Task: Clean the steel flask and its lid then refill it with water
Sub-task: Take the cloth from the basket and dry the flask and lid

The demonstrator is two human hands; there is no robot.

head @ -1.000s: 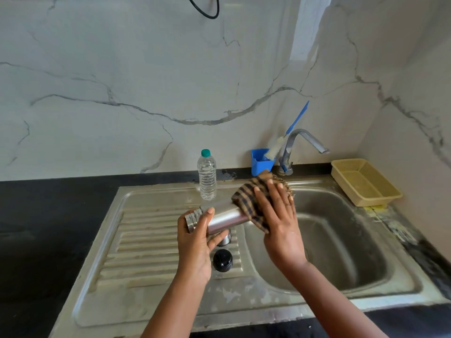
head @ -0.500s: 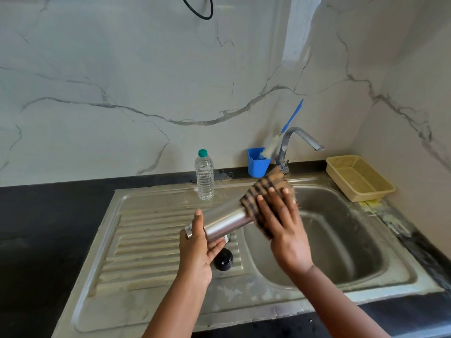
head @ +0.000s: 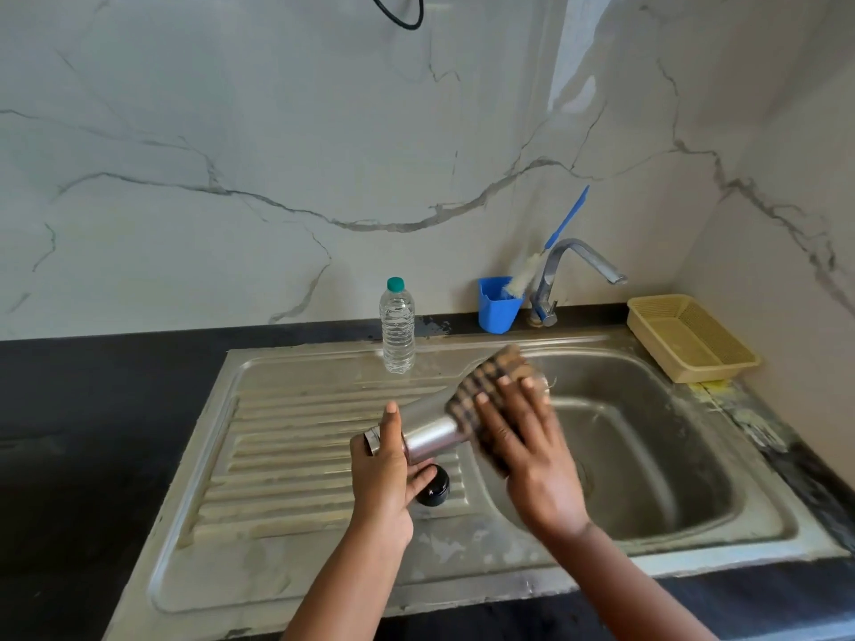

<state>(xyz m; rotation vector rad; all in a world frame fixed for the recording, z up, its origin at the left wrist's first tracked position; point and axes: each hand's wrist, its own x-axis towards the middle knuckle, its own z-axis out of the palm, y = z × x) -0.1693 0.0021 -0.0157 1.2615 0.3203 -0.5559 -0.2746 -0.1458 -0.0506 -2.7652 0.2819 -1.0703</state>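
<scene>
The steel flask (head: 428,432) lies nearly level above the edge between drainboard and basin, its open neck to the left. My left hand (head: 386,474) grips it at the neck end. A brown checked cloth (head: 486,381) is wrapped over the flask's far end, and my right hand (head: 523,446) holds that cloth round the flask, blurred by motion. The black lid (head: 435,490) sits on the drainboard just under my left hand, partly hidden by my fingers.
A clear water bottle (head: 397,326) with a teal cap stands at the back of the steel sink (head: 287,455). Behind are a blue cup (head: 497,307) holding a brush, the tap (head: 573,266), and a yellow basket (head: 689,337) at the right.
My right hand has slid the cloth along the flask toward its far end and back. The flask's far end has tilted slightly upward. The lid has stayed in place.
</scene>
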